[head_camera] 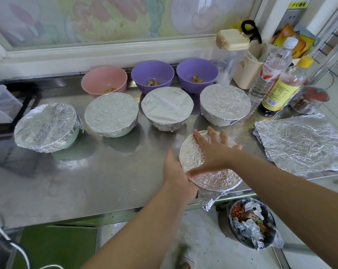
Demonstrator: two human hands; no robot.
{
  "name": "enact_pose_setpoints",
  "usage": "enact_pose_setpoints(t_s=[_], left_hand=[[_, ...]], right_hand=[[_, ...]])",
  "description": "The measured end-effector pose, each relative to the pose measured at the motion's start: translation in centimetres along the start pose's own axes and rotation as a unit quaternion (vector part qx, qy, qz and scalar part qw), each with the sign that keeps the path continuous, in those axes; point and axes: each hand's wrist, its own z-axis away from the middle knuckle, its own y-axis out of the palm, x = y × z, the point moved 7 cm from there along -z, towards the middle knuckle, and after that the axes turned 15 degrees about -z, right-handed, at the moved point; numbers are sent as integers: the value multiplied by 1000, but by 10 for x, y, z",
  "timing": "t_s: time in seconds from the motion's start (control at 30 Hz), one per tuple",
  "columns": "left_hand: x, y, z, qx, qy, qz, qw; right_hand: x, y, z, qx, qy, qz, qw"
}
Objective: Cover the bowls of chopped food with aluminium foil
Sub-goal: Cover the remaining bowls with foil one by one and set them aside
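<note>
Squarely on the foil-covered bowl [212, 179], right hand [215, 152], grip released, flat; left hand [175, 171] against its side, grip indiscernible.

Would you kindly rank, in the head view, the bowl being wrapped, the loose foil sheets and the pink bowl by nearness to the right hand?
1. Bowl being wrapped: under the right hand, touching.
2. Loose foil sheets: to its right.
3. Pink bowl: back row, left.
</note>
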Motion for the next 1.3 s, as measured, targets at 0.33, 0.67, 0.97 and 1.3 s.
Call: enact_pose_setpoints(t_s=[0.33, 0.67, 0.97, 1.3], left_hand=[[-11, -14, -27, 127, -97, -144, 977], [-42, -7, -21, 110, -87, -164, 976], [-73, -43, -19, -78, 142, -127, 979], [-22, -63, 26, -28, 303, -661, 687]], right_hand=[[3, 0, 1, 2, 1, -8, 1000], [1, 3, 4, -36, 48, -75, 995], [2, -12, 16, -27, 38, -55, 997], [28, 1, -4, 12, -29, 46, 998]])
